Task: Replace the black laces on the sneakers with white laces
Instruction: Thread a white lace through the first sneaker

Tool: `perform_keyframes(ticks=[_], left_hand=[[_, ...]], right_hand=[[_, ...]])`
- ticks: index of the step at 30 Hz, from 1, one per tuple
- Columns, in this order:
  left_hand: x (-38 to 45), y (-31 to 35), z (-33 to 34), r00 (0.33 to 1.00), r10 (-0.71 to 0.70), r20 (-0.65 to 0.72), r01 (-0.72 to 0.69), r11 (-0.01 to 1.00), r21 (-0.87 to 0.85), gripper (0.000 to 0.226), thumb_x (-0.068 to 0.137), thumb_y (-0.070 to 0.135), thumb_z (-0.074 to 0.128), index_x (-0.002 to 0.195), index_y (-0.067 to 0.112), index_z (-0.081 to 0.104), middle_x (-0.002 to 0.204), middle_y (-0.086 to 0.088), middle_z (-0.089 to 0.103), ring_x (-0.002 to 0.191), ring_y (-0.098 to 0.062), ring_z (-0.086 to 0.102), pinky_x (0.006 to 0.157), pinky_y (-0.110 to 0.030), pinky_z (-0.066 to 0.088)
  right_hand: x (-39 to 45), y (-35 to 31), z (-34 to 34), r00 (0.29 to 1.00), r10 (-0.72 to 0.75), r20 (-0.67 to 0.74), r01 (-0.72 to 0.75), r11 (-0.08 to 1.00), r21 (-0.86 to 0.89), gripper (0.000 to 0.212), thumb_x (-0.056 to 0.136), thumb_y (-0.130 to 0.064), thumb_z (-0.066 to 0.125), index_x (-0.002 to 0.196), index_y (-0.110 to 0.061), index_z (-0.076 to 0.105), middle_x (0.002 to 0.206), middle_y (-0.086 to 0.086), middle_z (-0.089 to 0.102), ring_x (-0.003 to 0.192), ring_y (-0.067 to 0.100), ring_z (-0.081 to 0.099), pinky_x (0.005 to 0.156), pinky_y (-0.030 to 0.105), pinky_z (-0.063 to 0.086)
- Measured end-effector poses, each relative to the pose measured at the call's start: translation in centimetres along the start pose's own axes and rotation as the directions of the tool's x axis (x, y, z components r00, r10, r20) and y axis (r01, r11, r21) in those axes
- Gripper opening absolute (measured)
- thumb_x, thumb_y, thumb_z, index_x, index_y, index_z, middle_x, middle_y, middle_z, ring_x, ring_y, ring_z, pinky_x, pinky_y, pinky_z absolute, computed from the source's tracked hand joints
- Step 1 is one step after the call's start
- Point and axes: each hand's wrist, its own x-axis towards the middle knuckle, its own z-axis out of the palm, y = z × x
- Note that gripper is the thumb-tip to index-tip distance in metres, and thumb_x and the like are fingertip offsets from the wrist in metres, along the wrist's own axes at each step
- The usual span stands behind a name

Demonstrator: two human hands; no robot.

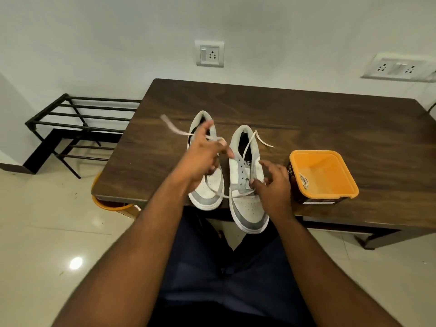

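Orange tub [339,166], blk rack [77,119]

Home room — tiled floor [47,232], shoe rack [77,121], wall sockets [209,53].

White-and-grey sneakers [245,185], black inside. White lace [247,145]. Dark brown wood-grain table [330,119]. Orange tub [323,175], dark brown label on side, pale lace inside. Black metal rack [77,119]. White wall sockets [209,53]. Glossy cream floor tiles [47,232]. Navy trousers [224,279].
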Motion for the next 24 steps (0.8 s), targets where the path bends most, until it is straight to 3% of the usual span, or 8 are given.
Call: perform_keyframes(ticks=[3, 7, 10, 13, 15, 18, 21, 24], left_hand=[[-2.4, -1.8, 1.4, 0.953, -0.069, 0.295, 0.022, 0.987, 0.159, 0.082, 0.098, 0.005, 0.051, 0.154, 0.04, 0.002, 0.079, -0.014, 0.069, 0.041, -0.006, 0.038, 0.039, -0.02, 0.026], [-4.3, -3.4, 1.3, 0.951, -0.068, 0.302, 0.043, 0.995, 0.089, 0.082, 0.099, 0.003, 0.051, 0.154, 0.038, 0.001, 0.078, -0.018, 0.063, 0.04, -0.003, 0.043, 0.039, -0.014, 0.033], [-3.9, -5.2, -0.1, 0.986, -0.021, 0.166, 0.003, 0.995, 0.104, 0.07, 0.098, 0.003, 0.051, 0.152, 0.037, 0.021, 0.073, -0.012, 0.065, 0.042, -0.006, 0.036, 0.04, -0.015, 0.031], [-2.9, -7.2, -1.9, 0.996, 0.056, -0.068, -0.046, 0.989, 0.138, 0.05, 0.099, 0.004, 0.05, 0.141, 0.031, 0.043, 0.068, -0.005, 0.066, 0.041, -0.006, 0.034, 0.044, -0.019, 0.032], [-2.2, -8.3, -2.4, 0.972, 0.116, -0.204, -0.061, 0.965, 0.256, 0.038, 0.098, 0.006, 0.051, 0.131, 0.023, 0.053, 0.069, -0.002, 0.067, 0.043, -0.001, 0.043, 0.052, -0.024, 0.037], [-2.1, -9.1, -2.0, 0.92, 0.201, -0.335, 0.036, 0.811, 0.583, 0.032, 0.096, 0.012, 0.055, 0.125, 0.027, 0.058, 0.096, 0.005, 0.069, 0.09, -0.008, 0.062, 0.087, -0.036, 0.045], [-2.8, -8.3, 0.9, 0.941, 0.316, -0.123, -0.074, 0.545, 0.835, 0.041, 0.096, 0.032, 0.056, 0.136, 0.036, 0.05, 0.137, 0.014, 0.053, 0.131, -0.012, 0.041, 0.108, -0.043, 0.017], [-2.8, -8.4, 3.6, 0.979, 0.197, -0.043, -0.117, 0.727, 0.677, 0.032, 0.096, 0.038, 0.058, 0.128, 0.034, 0.06, 0.116, 0.016, 0.065, 0.118, -0.005, 0.055, 0.116, -0.044, 0.006]], right_hand=[[-0.1, -0.9, -1.0, 0.947, -0.258, 0.192, 0.25, 0.966, 0.063, 0.064, 0.078, -0.02, 0.078, 0.13, -0.046, 0.052, 0.142, -0.022, 0.031, 0.135, 0.014, 0.035, 0.107, 0.03, 0.036], [-0.3, -0.5, -1.6, 0.867, -0.274, 0.416, 0.274, 0.96, 0.06, 0.012, 0.083, -0.03, 0.073, 0.095, -0.032, 0.074, 0.144, -0.018, 0.045, 0.141, 0.011, 0.03, 0.114, 0.037, 0.027], [-0.5, 0.9, -2.6, 0.869, -0.2, 0.452, 0.163, 0.979, 0.119, 0.019, 0.085, -0.042, 0.069, 0.088, -0.025, 0.075, 0.11, -0.008, 0.071, 0.116, 0.014, 0.06, 0.103, 0.052, 0.043], [-0.3, 1.7, -3.9, 0.897, -0.116, 0.426, 0.067, 0.989, 0.128, 0.016, 0.082, -0.04, 0.068, 0.082, -0.026, 0.076, 0.08, -0.001, 0.073, 0.08, 0.011, 0.066, 0.081, 0.041, 0.053], [0.0, 1.9, -4.4, 0.923, -0.089, 0.375, 0.058, 0.994, 0.094, 0.007, 0.086, -0.029, 0.069, 0.084, -0.027, 0.076, 0.079, 0.0, 0.072, 0.075, 0.012, 0.064, 0.075, 0.036, 0.052], [0.3, 1.6, -4.2, 0.941, -0.056, 0.333, 0.049, 0.998, 0.029, 0.013, 0.091, -0.017, 0.066, 0.09, -0.026, 0.075, 0.089, -0.004, 0.07, 0.086, 0.01, 0.065, 0.08, 0.03, 0.051], [-0.1, 0.2, -2.9, 0.911, -0.075, 0.405, 0.094, 0.995, -0.025, 0.023, 0.093, -0.01, 0.062, 0.112, -0.019, 0.071, 0.09, -0.008, 0.063, 0.086, 0.004, 0.061, 0.08, 0.023, 0.049], [-0.8, -1.0, -1.7, 0.903, -0.051, 0.426, -0.011, 0.99, 0.142, 0.027, 0.086, -0.006, 0.07, 0.111, -0.014, 0.067, 0.075, 0.001, 0.066, 0.07, 0.003, 0.062, 0.068, 0.016, 0.05]])
